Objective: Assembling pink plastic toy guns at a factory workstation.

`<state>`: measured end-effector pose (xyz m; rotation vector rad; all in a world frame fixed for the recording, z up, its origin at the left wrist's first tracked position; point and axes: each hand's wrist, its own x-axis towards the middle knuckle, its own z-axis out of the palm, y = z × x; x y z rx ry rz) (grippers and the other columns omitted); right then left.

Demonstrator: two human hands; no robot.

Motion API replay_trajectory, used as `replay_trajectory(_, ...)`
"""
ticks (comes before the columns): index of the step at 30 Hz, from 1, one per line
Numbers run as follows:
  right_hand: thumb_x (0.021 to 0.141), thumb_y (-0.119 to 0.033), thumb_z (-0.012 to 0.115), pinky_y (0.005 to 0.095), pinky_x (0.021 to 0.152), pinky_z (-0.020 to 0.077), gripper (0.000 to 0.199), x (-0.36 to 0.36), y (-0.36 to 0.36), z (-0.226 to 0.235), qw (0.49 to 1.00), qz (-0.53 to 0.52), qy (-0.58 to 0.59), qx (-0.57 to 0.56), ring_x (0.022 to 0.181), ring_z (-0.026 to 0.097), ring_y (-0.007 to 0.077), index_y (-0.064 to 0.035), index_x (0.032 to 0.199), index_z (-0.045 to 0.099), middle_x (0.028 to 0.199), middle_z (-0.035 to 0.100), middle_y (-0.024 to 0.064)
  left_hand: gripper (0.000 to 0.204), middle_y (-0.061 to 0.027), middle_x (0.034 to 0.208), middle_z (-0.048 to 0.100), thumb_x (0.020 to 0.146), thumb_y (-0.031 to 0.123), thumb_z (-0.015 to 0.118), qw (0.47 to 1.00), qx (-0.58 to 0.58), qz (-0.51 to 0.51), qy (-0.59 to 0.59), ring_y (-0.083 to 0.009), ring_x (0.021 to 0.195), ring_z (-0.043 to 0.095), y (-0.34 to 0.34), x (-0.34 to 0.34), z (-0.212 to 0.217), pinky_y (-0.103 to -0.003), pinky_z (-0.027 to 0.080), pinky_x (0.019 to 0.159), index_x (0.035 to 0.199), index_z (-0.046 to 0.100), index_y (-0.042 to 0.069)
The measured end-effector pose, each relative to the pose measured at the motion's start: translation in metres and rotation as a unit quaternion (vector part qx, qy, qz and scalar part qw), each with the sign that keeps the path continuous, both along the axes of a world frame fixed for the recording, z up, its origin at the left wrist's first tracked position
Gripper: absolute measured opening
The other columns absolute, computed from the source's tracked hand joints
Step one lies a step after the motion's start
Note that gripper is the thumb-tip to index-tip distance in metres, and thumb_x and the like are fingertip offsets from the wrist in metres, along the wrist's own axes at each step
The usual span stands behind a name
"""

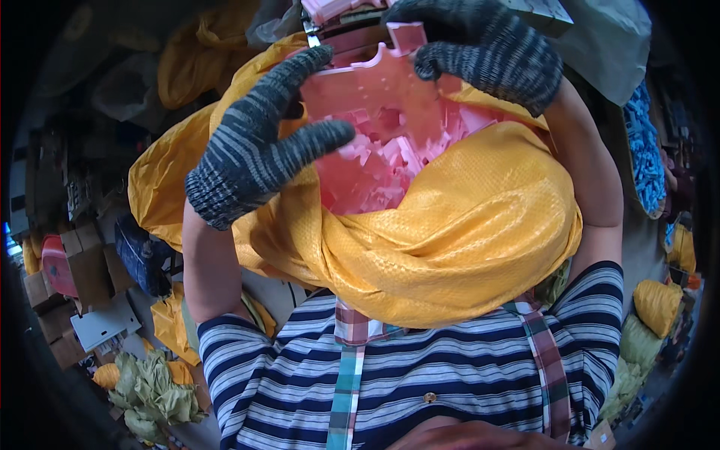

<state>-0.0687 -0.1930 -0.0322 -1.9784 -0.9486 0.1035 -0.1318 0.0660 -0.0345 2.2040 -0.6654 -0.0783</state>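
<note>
Both hands, in dark grey knit gloves, are over the mouth of a large yellow woven sack (457,225), whose rolled edge bulges toward the wearer's chest. The left hand (251,142) is at the sack's left side, its fingers stretched forward and its thumb set well apart, pointing in over the mouth. The right hand (495,56) is at the far right side with its fingers bent inward, beside a small pink tab (407,37).

Between the hands is a flat pink plastic part (364,94) with a notched far edge, above the sack's mouth. The part is blurred, so whether either hand actually grips it cannot be told. Below it, a heap of broken pink pieces (390,161) lies inside the sack. More pink plastic (334,9) shows at the top edge of the view.

The person wears a striped shirt (300,375) with plaid straps (346,397). Cardboard boxes (94,262) and a crumpled pale green sack (154,390) lie to the left; to the right are a pale plastic bag (611,52) and a container of blue pieces (643,150).
</note>
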Motion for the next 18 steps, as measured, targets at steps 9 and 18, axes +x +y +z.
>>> replay_trajectory(9, 0.074, -0.016, 0.070, 0.0351, 0.076, 0.0496, 0.036, -0.014, -0.011, 0.023, 0.941, -0.033, -0.337, -0.003, 0.085, 0.062, 0.0271, -0.0081, 0.108, 0.060, 0.093, 0.064, 0.0116, 0.038, -0.0116, 0.090, 0.064, 0.073, 0.012, 0.070, 0.925, 0.149, 0.055, -0.346, -0.0293, 0.083, 0.061, -0.020, 0.015, 0.014, -0.035, 0.048, 0.076, 0.108, 0.059, 0.002)
replay_trajectory(18, 0.073, -0.016, 0.072, 0.0297, 0.085, 0.0465, 0.037, 0.001, -0.041, 0.030, 0.976, -0.155, -0.127, -0.082, 0.091, 0.058, 0.0177, -0.0055, 0.106, 0.058, 0.099, 0.060, 0.0075, 0.060, -0.0171, 0.111, 0.056, 0.067, 0.018, 0.074, 0.892, 0.150, 0.024, -0.426, -0.0355, 0.101, 0.054, -0.035, 0.094, 0.004, -0.041, 0.042, 0.088, 0.121, 0.050, 0.005)
